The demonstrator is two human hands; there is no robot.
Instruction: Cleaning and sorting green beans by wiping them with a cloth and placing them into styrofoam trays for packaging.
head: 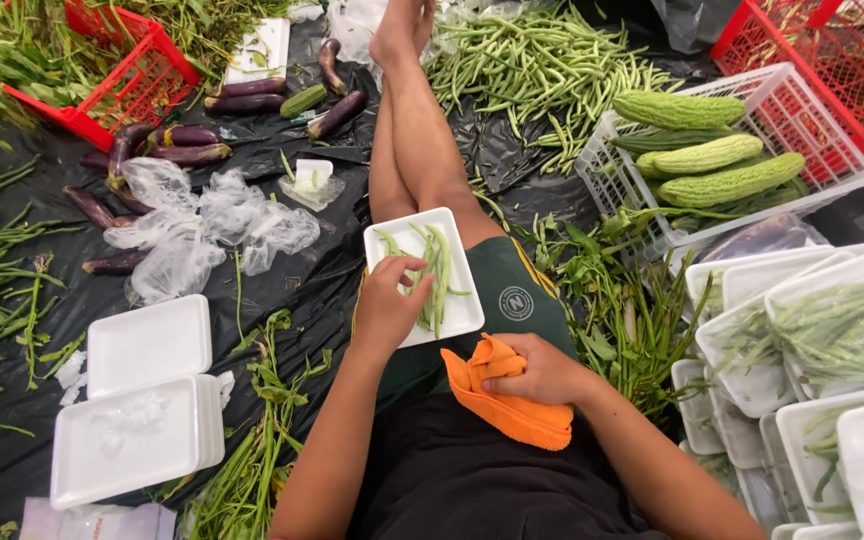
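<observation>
Seated person packing green beans, seen from above. The white foam tray point(452, 300) rests on the person's thigh and serves as the landmark. The left hand point(388, 305) lies over the tray's near-left edge, fingers curled and loosely closed around a few green beans point(434, 275) that it is laying lengthwise in the tray. The right hand point(542, 370), just below the tray's near-right corner, is clenched on an orange cloth point(507, 400) held against the lap. Beyond the tray's far edge lies a loose heap of beans point(532, 70) on black sheeting; to the tray's right stand a white basket of bitter gourds point(702, 155) and filled trays point(832, 330); to its left lie crumpled plastic wrap point(202, 225), eggplants point(177, 140) and a stack of empty trays point(137, 440). The step probably goes best if the beans are kept parallel, ends aligned inside the rim, and the tray kept level on the thigh so that nothing rolls off.
</observation>
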